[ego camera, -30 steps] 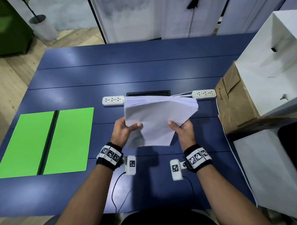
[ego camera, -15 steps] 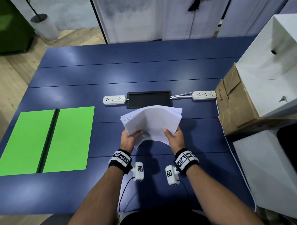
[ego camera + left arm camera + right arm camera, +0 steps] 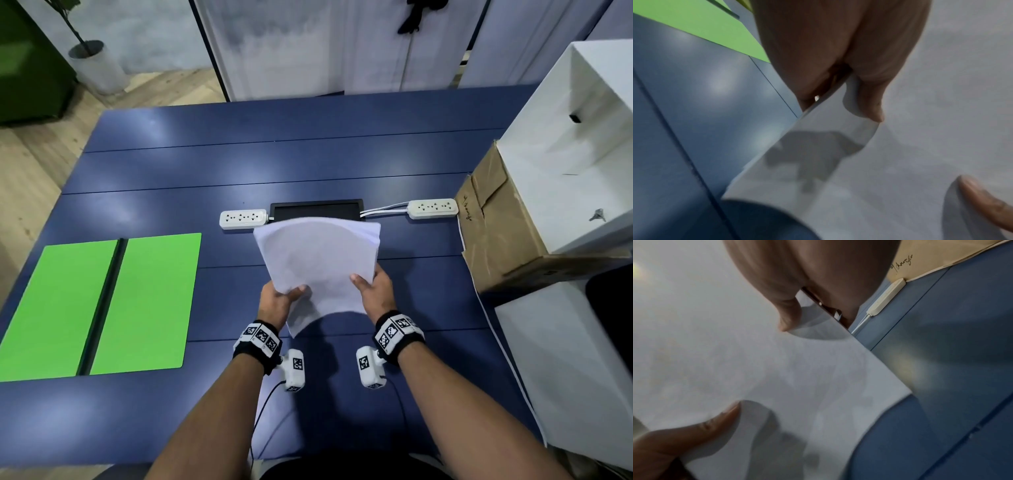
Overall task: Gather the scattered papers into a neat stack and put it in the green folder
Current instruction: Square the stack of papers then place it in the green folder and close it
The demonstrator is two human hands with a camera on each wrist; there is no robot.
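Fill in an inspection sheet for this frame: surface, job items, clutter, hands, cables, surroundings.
Surface: blue table, planked.
Job items: papers gathered in one stack, held above the table, bowed, edges not yet flush; green folder lies open and flat to the left, nothing in it.
Clutter: two power strips, a black panel between them, cardboard box at the right edge.
Hands: left hand and right hand each pinch a near corner of the papers.
Cables: white leads from the right strip; thin black wires from the wrist cameras.
Surroundings: wooden floor, white boxes on the right.
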